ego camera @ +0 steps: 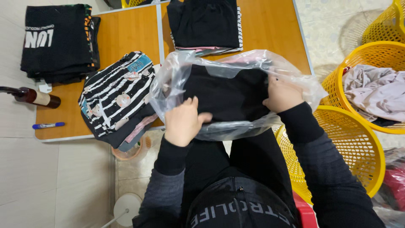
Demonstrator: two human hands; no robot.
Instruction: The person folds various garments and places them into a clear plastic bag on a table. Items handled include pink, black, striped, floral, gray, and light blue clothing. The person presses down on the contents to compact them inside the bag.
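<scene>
Head view: left hand (pixel 182 122) and right hand (pixel 282 95) grip clear bag (pixel 236 69) holding black garment (pixel 228 95) at table edge (pixel 99 136).

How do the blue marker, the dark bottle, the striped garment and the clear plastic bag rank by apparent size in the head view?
1. clear plastic bag
2. striped garment, though the bag lies nearer the camera, so their order is unsure
3. dark bottle
4. blue marker

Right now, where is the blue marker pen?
In the head view, the blue marker lies at the far left on the wooden table's near corner, just below the dark bottle.
</scene>
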